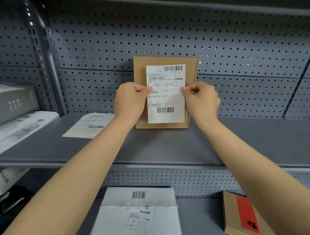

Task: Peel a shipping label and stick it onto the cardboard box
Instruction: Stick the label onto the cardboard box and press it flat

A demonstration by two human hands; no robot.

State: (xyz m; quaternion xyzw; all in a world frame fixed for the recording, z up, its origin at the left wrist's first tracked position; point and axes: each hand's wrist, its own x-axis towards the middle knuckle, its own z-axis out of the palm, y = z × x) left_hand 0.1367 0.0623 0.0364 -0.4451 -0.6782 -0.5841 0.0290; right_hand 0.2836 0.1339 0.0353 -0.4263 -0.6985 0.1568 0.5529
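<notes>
A flat brown cardboard box (191, 73) stands upright on the grey shelf, leaning against the pegboard back wall. A white shipping label (166, 100) with two barcodes lies over its front face. My left hand (130, 100) pinches the label's left edge at mid-height between thumb and fingers. My right hand (201, 98) pinches the right edge at the same height. Whether the label is pressed flat onto the box cannot be told.
A stack of label sheets (89, 125) lies on the shelf (243, 142) left of the box. White boxes (14, 117) sit at the far left. On the lower shelf are a white labelled carton (138, 220) and a brown box with a red patch (241, 213).
</notes>
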